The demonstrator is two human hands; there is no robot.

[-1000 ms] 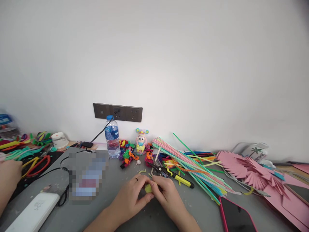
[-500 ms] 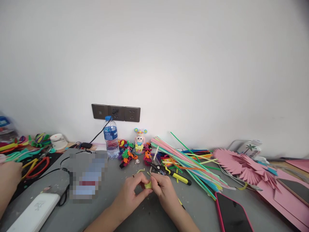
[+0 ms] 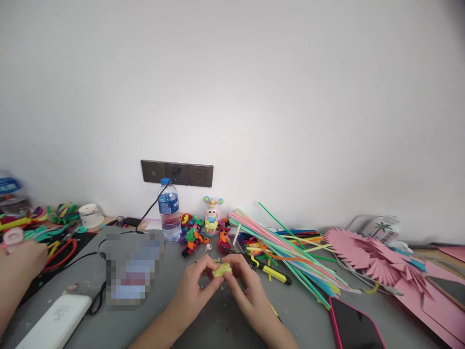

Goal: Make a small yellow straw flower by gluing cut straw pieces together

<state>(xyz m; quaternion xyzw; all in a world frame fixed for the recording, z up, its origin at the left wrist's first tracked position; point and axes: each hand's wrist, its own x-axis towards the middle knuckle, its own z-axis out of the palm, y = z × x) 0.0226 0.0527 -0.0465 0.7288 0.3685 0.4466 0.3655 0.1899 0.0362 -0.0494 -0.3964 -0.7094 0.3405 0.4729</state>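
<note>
Between the fingertips of both hands is a small, lumpy yellow piece (image 3: pixel 222 270), which looks like bent pipe cleaner. My left hand (image 3: pixel 198 286) pinches its left side with thumb and index finger. From the right, my right hand (image 3: pixel 244 283) grips it the same way, thumb at the lower edge. Just behind my right hand lie yellow-and-black handled pliers (image 3: pixel 274 274), their jaws partly hidden by the fingers. A long bundle of pastel pipe cleaners (image 3: pixel 286 247) stretches off to the right. Small yellow scraps lie close to the fingers.
A water bottle (image 3: pixel 169 211), a clay figure (image 3: pixel 211 215) and small pipe-cleaner figures (image 3: pixel 194 237) stand along the wall. Another person's hand (image 3: pixel 25 261) works at far left. A power bank (image 3: pixel 54 322), a phone (image 3: pixel 356 325) and folded pink paper (image 3: pixel 374 257) flank my arms.
My right fingers have opened out from a tighter grip, so more of the yellow piece shows. The other person's hand has shifted right. The view has moved slightly.
</note>
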